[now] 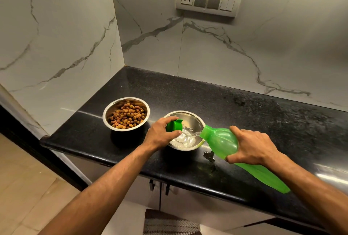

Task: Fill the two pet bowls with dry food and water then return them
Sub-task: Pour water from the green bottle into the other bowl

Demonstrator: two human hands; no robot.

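On the black counter [244,106], near its front edge toward the left end, the right hand [250,146] grips the tilted green bottle [224,140] and pours water into the steel water bowl [194,120]; to pour well, I would keep the mouth low over the bowl's middle and ease the tilt before the shallow pool rises near the rim. The food bowl [126,114], just left and apart, already holds kibble [127,115], while the left hand [162,131] is closed round the green cap [174,124] above the water bowl's left rim.
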